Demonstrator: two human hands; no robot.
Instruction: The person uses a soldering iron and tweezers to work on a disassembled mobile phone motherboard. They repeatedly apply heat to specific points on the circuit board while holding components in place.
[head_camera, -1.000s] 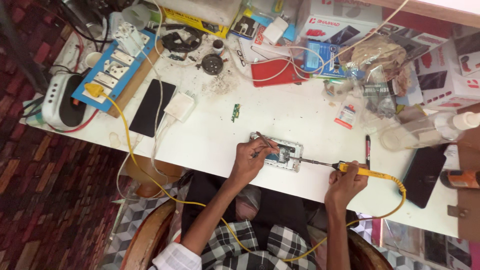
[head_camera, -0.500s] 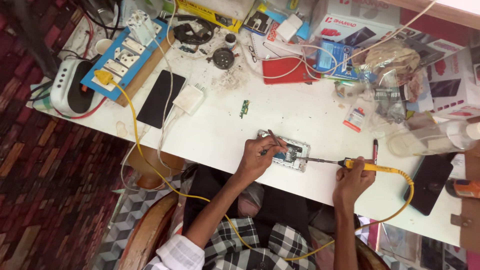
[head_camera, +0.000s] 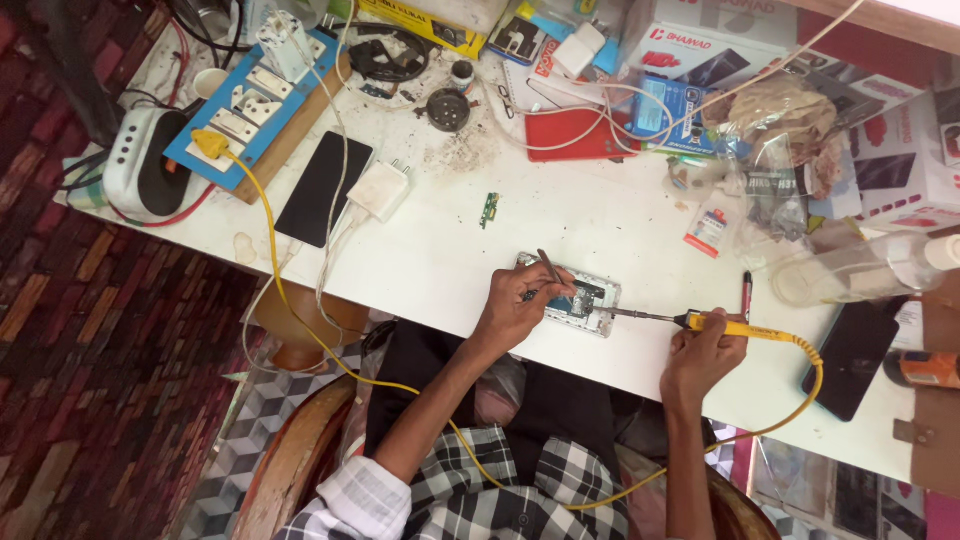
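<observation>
1. The opened phone lies flat on the white table, near its front edge, directly before the seated person.
2. The left hand is closed around thin tweezers, their tips down on the phone's board.
3. The right hand is clamped on the yellow soldering iron, its tip touching the phone's right end.
4. Good practice here, as a judgement: brace both wrists on the table, hold the part steady with the tweezers, and keep the yellow cord slack and clear.
</observation>
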